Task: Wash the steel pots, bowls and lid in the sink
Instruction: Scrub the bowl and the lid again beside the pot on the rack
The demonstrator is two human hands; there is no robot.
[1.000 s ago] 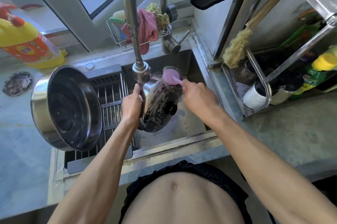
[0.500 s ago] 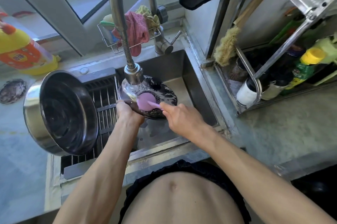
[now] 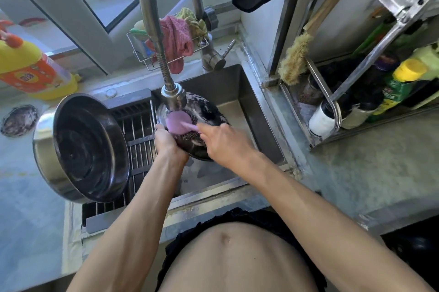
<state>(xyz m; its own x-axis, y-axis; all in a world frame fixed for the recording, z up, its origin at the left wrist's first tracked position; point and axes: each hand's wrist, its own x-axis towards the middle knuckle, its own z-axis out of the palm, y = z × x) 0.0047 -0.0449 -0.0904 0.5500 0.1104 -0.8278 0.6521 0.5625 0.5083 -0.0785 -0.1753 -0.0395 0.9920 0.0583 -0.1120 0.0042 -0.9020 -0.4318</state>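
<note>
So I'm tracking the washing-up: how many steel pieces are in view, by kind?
Steel pots: 1, the big steel pot tipped on the drying rack.
Lids: 1, the lid held under the faucet head.
Bowls: 0 visible.
Total: 2.

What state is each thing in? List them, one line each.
lid: tilted under the spray head, gripped at its edge
left hand: grips the lid
right hand: holds the pink brush
pink brush: pressed on the lid
steel pot: tipped on its side on the rack
</note>
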